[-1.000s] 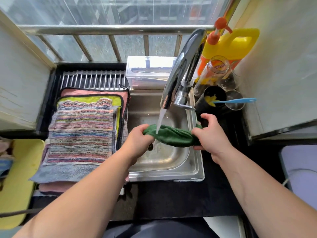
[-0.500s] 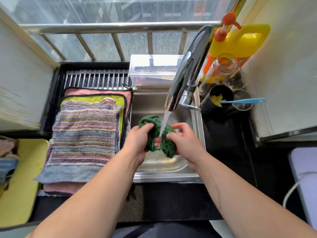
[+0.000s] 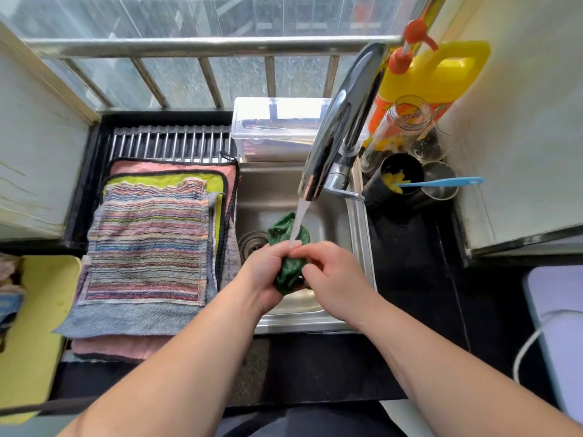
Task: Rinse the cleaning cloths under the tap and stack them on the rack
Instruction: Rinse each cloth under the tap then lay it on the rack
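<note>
Rack (image 3: 167,143) holds a stack of cloths (image 3: 126,318), striped cloth (image 3: 145,244) topmost; left hand (image 3: 263,274) and right hand (image 3: 332,279) both clench the bunched green cloth (image 3: 279,228) under the running tap (image 3: 342,121) over the sink (image 3: 358,222), apparently mid-rinse, not yet stacked.

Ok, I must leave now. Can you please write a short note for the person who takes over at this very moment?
The left hand grips the green cloth from the left, over the sink.
The right hand grips the same cloth from the right.
The tap is running; the water lands on the cloth where the hands meet.
Done: several cloths lie flat in a stack on the rack, with the striped cloth on top.
Left: finish rinsing the green cloth, lay it on the stack, then probably close the tap.
</note>
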